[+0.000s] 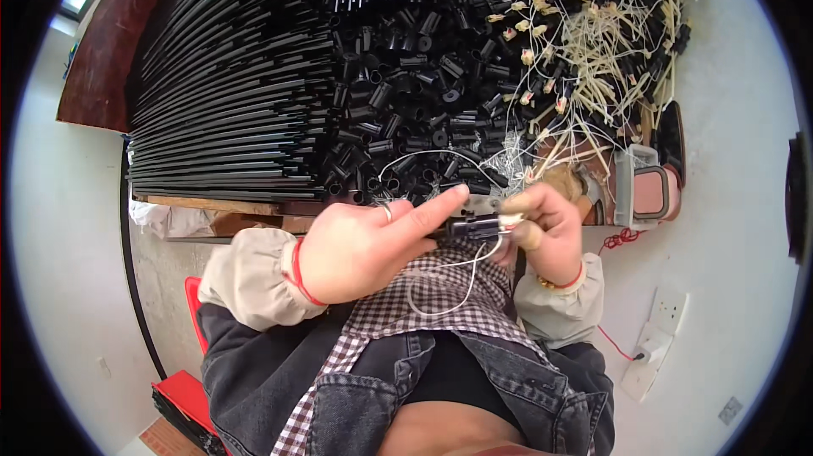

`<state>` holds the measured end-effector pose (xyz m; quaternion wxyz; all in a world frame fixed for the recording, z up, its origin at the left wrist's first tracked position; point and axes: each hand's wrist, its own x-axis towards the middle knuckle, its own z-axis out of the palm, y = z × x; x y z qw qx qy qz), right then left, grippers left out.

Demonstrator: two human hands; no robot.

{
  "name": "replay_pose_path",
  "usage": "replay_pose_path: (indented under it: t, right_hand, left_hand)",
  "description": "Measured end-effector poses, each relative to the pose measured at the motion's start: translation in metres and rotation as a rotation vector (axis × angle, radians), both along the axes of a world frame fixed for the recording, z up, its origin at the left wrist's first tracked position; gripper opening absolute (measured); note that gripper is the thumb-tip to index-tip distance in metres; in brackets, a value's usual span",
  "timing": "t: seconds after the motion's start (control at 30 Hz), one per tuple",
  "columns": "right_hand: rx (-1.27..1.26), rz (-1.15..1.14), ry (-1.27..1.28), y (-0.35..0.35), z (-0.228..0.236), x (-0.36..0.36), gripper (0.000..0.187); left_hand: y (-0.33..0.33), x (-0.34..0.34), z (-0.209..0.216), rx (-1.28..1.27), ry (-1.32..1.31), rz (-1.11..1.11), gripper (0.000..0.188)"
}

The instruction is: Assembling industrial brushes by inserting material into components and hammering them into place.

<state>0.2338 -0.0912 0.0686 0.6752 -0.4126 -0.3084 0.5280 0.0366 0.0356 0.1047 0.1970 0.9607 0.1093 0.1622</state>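
My left hand [364, 248] is closed around a short black plastic tube [474, 227], its index finger stretched along the top. At the tube's right end, the thumb and fingers of my right hand [552, 232] pinch a small cream connector [511, 221]. Pale covers sit on those fingertips. A thin white wire [471, 287] loops down from the connector in front of a checked apron [381, 320]. Just behind the tube lies a flat grey metal piece [483, 202], partly hidden by my hands. Whether the connector is inside the tube or only against it, I cannot tell.
Long black rods [237, 126] lie stacked at left on the table. Loose black tubes [406, 92] fill the middle. Cream connectors with tangled white wires [610, 41] heap at right, above a clear plastic box [628, 189]. A power strip [656, 342] is at the right.
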Motion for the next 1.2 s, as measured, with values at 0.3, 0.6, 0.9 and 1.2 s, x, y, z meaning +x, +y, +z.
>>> replay_pose_path:
  t: [0.3, 0.6, 0.9, 1.2]
  right_hand:
    - [-0.232, 0.140, -0.097, 0.011, -0.012, -0.013, 0.030]
    - [0.270, -0.006, -0.970, 0.003, 0.009, 0.003, 0.031]
    - [0.043, -0.216, -2.145, 0.104, -0.053, 0.029, 0.011]
    - [-0.112, 0.054, -1.179, 0.078, -0.034, 0.041, 0.016]
  left_hand:
    - [-0.026, 0.011, -0.082, -0.686, -0.237, 0.003, 0.050]
    - [-0.040, 0.021, -0.075, -0.553, -0.432, 0.105, 0.028]
    - [-0.034, -0.039, -0.113, -0.770, 0.099, 0.342, 0.015]
    - [-0.031, -0.037, -0.108, -0.758, -0.023, 0.383, 0.011]
